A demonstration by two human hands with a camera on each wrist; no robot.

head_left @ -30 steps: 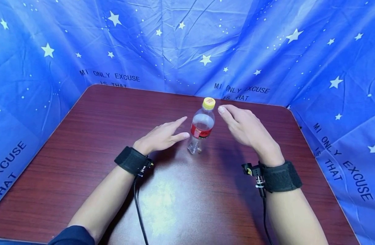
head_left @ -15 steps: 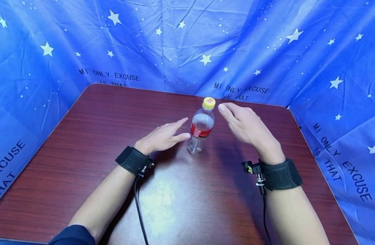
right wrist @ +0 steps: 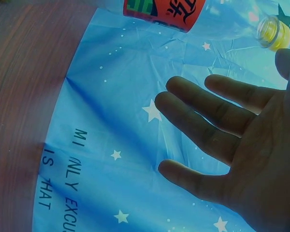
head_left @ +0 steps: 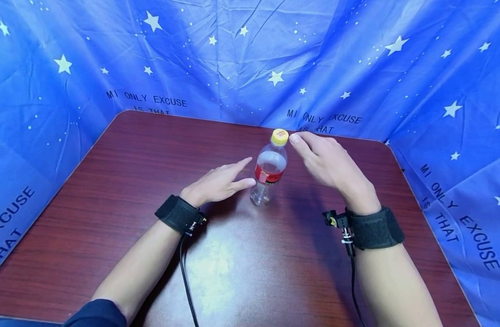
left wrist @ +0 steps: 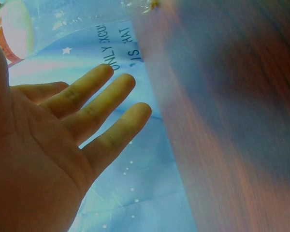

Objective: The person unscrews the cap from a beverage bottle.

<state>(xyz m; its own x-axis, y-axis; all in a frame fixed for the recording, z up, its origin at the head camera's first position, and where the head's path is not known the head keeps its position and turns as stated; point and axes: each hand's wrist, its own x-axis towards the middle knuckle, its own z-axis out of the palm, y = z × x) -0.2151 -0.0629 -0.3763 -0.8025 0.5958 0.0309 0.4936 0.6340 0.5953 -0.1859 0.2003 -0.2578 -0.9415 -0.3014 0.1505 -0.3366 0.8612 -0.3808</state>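
A clear plastic bottle (head_left: 270,161) with a red label and a yellow cap (head_left: 280,137) stands upright on the table. To its left is my left hand (head_left: 217,184), fingers extended and thumb tip close to the bottle's lower side; whether it touches I cannot tell. On the other side my right hand (head_left: 329,161) is raised at cap height, thumb near the cap and seemingly apart from it. The right wrist view shows the right fingers (right wrist: 208,118) spread with nothing in them, below the bottle's neck. In the left wrist view the left fingers (left wrist: 101,106) are also spread, below the bottle (left wrist: 77,21).
The dark red wooden table (head_left: 123,159) has rounded far corners. A blue curtain (head_left: 217,68) with stars and lettering hangs behind it and along both sides. Each wrist wears a black strap (head_left: 376,229) with a small camera, and a cable (head_left: 186,281) trails toward the near edge.
My right hand has risen slightly and come a little nearer the cap. The left hand has shifted barely to the right. The bottle stays standing in its place.
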